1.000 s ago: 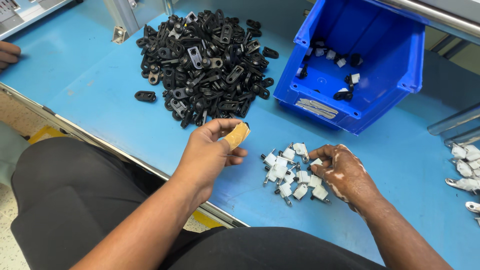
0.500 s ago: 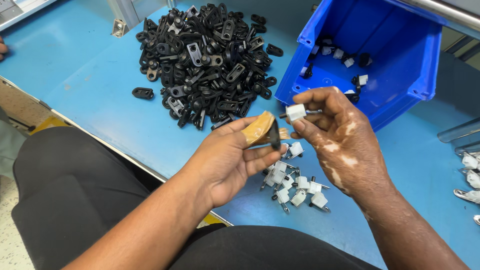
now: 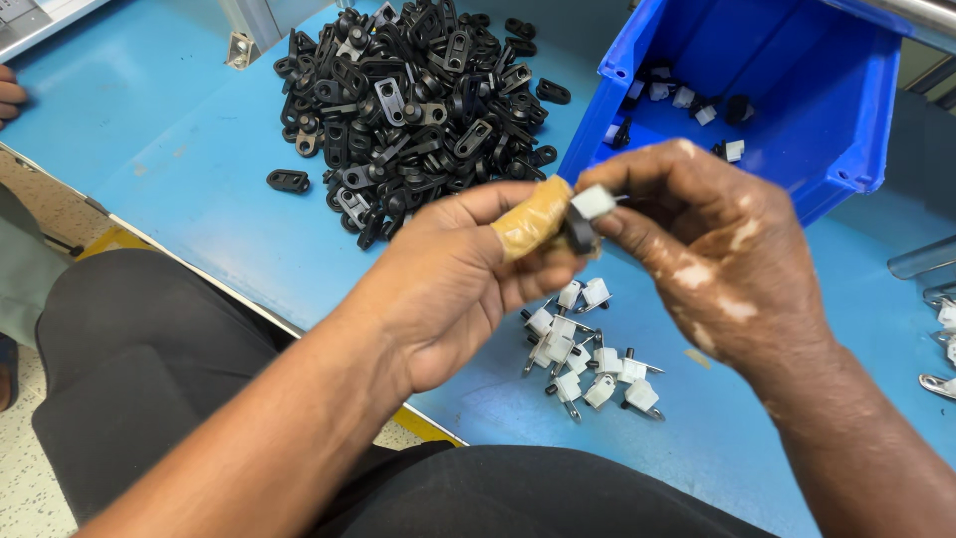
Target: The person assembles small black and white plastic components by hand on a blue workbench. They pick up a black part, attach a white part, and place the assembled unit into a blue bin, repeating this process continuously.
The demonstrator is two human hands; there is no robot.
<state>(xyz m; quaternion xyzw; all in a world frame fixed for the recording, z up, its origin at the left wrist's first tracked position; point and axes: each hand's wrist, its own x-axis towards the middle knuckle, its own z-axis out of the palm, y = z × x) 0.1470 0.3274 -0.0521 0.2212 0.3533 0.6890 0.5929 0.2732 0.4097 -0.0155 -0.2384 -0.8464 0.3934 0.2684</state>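
Above blue table [image 3: 179,189] edge | left hand [image 3: 448,289] pinches black clip [image 3: 578,234] | right hand [image 3: 707,249] pinches white pin [image 3: 594,202] | bare surface leftward

Clip pile [image 3: 408,100] far left on table [image 3: 179,179], bin [image 3: 787,110] far right, pins [image 3: 588,349] nearer, between.

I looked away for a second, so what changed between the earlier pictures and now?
The right hand left the white pins, took one white pin and rose to meet the left hand, which also lifted with a black clip. Pin and clip are now pressed together. The black pile, blue bin and table stayed put.
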